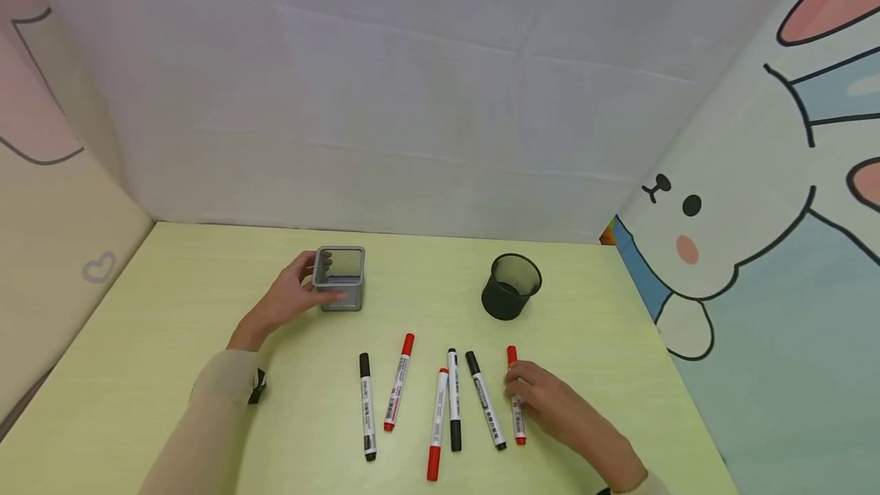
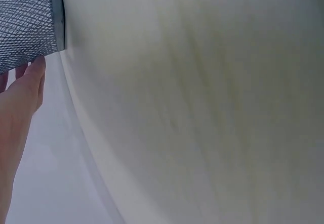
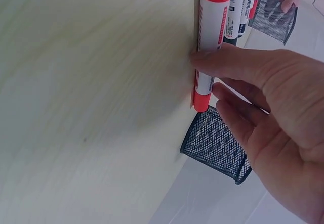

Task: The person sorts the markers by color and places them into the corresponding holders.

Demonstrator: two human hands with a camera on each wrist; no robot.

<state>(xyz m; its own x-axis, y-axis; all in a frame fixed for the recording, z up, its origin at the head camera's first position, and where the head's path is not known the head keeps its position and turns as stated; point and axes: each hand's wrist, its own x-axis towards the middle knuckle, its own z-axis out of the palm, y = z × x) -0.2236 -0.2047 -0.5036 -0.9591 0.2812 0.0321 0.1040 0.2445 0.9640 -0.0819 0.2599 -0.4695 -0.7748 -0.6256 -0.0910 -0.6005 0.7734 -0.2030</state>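
Observation:
My left hand grips the square silver mesh holder from its left side, thumb across the front and fingers behind; the left wrist view shows fingertips against the mesh. At the right end of a row of markers, my right hand pinches a red-capped marker lying on the table. In the right wrist view the thumb of that hand lies across the marker's white barrel, with the other fingers at its far side.
Several other markers lie between the hands, among them a black one, a red one and another black one. A round black mesh holder stands behind them at the right. White cloth hangs beyond the table.

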